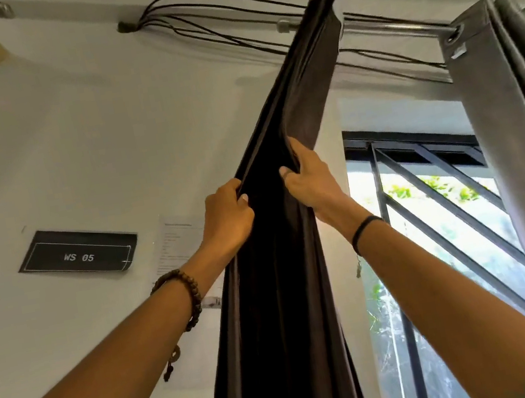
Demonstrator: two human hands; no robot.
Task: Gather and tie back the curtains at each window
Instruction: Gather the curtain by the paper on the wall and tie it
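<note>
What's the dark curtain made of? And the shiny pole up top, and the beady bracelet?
The dark curtain is cloth, probably a smooth synthetic: soft folds, faint sheen. The curtain rod looks like polished metal, silvery with bright highlights. The beaded bracelet is likely wood, matte brown round beads, but I can't be sure.

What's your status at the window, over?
Left hand and right hand grip the dark curtain, bunched in folds. No tie visible on it. Grey curtain hangs at the window's other side. Nothing blocking.
</note>
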